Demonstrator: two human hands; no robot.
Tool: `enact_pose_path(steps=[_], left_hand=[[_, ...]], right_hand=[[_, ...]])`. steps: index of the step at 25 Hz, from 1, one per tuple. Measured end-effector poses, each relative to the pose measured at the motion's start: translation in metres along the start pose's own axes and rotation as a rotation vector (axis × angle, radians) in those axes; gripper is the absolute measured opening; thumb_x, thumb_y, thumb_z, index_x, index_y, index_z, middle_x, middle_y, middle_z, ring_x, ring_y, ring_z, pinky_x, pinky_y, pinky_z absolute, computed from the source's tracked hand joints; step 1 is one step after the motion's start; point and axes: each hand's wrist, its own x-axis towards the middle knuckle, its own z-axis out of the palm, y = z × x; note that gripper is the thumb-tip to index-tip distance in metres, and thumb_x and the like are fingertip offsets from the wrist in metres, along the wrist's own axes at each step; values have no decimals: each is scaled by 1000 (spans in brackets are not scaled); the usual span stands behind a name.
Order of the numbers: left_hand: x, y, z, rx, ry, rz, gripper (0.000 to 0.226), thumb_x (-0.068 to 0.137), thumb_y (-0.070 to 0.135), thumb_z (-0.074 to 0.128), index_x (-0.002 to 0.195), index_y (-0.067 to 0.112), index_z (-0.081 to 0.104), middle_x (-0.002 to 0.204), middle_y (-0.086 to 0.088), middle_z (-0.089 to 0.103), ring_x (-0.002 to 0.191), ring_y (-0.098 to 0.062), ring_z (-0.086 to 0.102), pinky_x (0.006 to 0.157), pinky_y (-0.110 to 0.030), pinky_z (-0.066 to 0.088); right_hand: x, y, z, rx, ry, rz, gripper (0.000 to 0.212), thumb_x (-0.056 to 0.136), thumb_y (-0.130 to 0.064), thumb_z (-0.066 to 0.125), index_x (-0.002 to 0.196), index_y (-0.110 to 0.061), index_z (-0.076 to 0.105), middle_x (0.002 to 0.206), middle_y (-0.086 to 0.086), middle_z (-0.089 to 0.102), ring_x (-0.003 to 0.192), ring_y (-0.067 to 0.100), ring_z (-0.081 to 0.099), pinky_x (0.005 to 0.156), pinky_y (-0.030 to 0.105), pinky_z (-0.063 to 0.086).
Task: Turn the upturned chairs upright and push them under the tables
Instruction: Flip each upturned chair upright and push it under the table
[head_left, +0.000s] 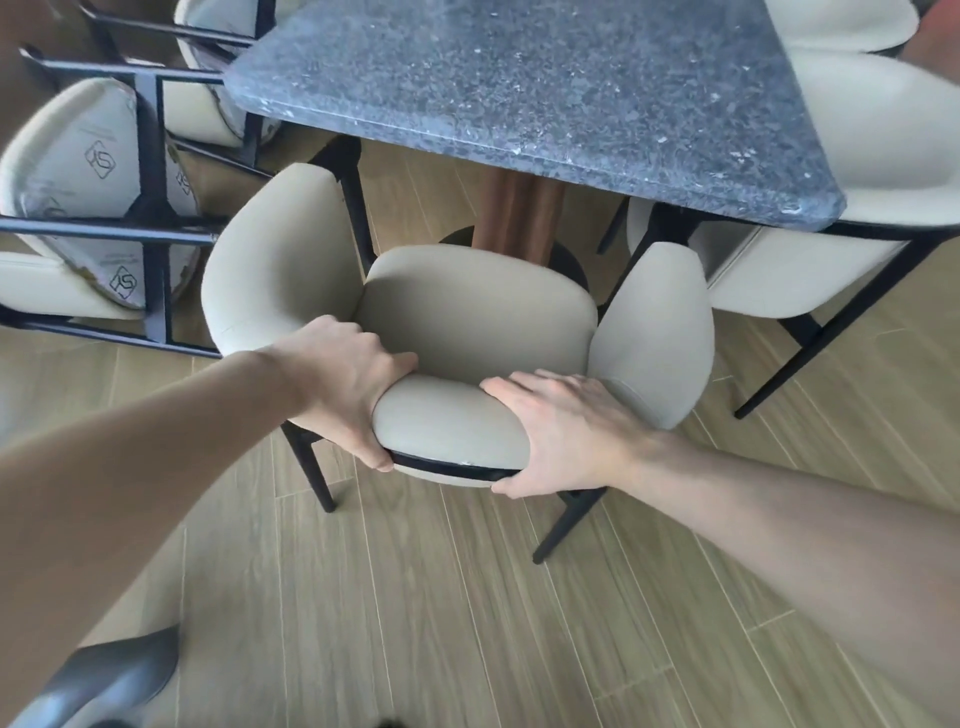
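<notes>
Head view. Chair (475, 312): cream smooth upholstery, rounded back, black metal legs, upright on wood-plank floor (415, 597). Backrest top is gripped by left hand (345, 387) and right hand (563, 431), both wrapped closed around it. Beyond the hands, speckled grey stone table (519, 88); seat front is just under its edge. Left of left hand, 1 upturned chair (88, 208) is close beside. Right of right hand, another chair (831, 260) is tucked in.

The table (545, 88) hides the front legs of the chair (475, 312).
</notes>
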Motion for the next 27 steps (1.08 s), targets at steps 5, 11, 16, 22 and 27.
enact_pose_path(steps=[5,11,16,22,27], left_hand=[[22,-41,1,-19,-9,29,83,38,93,53,102,40,49,79,12,66,75,-22,63,57,-30,37],[58,-54,-8,-44,16,25,78,35,91,55,93,40,48,68,13,56,66,-20,56,50,-27,28],[73,-59,-12,-33,25,53,75,33,92,55,85,41,41,62,13,51,61,-20,52,49,-27,29],[66,-59,-11,-68,-24,-2,80,37,92,56,96,39,44,72,12,56,70,-22,55,51,-28,28],[62,-53,-8,-278,-104,-44,85,47,79,72,116,36,47,108,13,61,107,-20,58,85,-38,47]], right_hand=[[38,2,-3,-14,34,17,90,55,-74,65,129,-27,43,107,-9,62,101,22,60,77,37,48],[63,32,-14,-31,-9,80,96,56,-78,62,137,-33,37,116,-12,60,110,20,59,83,37,47],[71,43,-17,-27,-9,78,93,57,-76,64,136,-34,38,114,-14,59,109,19,58,80,35,43],[71,40,-17,-20,-10,79,95,58,-78,63,137,-34,35,121,-14,58,110,19,56,85,37,43],[69,35,-19,35,-21,133,96,54,-76,66,135,-36,33,127,-15,56,113,18,56,80,34,32]])
